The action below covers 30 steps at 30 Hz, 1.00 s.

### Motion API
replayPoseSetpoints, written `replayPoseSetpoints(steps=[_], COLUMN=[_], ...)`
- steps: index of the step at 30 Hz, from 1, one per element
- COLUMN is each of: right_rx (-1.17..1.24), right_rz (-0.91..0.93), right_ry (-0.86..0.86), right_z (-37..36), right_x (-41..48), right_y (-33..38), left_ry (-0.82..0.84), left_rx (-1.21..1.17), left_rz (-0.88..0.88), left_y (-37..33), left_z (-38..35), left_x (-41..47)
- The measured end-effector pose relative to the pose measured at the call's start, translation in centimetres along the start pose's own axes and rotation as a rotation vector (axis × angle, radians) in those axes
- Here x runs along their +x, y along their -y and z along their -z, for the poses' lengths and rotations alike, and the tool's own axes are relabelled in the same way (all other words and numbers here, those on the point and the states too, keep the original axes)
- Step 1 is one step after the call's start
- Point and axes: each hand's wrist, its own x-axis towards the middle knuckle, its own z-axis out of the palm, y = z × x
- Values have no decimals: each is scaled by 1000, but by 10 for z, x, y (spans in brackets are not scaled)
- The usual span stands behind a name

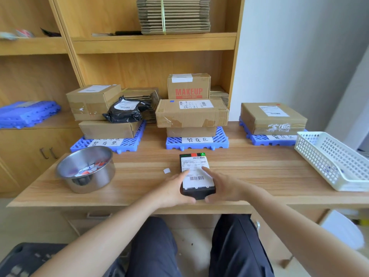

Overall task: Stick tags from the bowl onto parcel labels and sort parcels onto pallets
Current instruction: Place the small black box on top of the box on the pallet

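Observation:
A small black parcel [196,174] with a white shipping label lies near the front edge of the wooden table [259,172]. My left hand [173,188] holds its left side, forefinger on the label and thumb at the near end. My right hand [222,185] grips the right side the same way. A steel bowl [85,168] with red, white and blue tags stands at the left. A small white scrap [166,170] lies on the table just left of the parcel. Three blue pallets, left [127,143], middle [196,142] and right [265,139], carry cardboard parcels.
A white plastic basket [331,158] sits at the table's right end. A black bag parcel [124,110] lies on the left stack. Spare blue pallets [28,113] rest on the side cabinet. The wooden shelving behind holds flat cartons [173,15].

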Motion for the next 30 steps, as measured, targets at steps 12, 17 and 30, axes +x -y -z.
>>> replayPoseSetpoints(steps=[12,17,30], right_rx=[142,127,148], right_rz=[30,-46,-178], right_ry=[-294,-359,-458], right_z=[34,77,193], right_x=[-31,-43,-21], right_y=[-35,-75,-175], left_ry=[-148,-141,-145], left_rx=[-67,-34,-72], left_rz=[-136,-204,-285], left_y=[-64,-116,-218], left_z=[-14,-16,-11], left_x=[38,88,228])
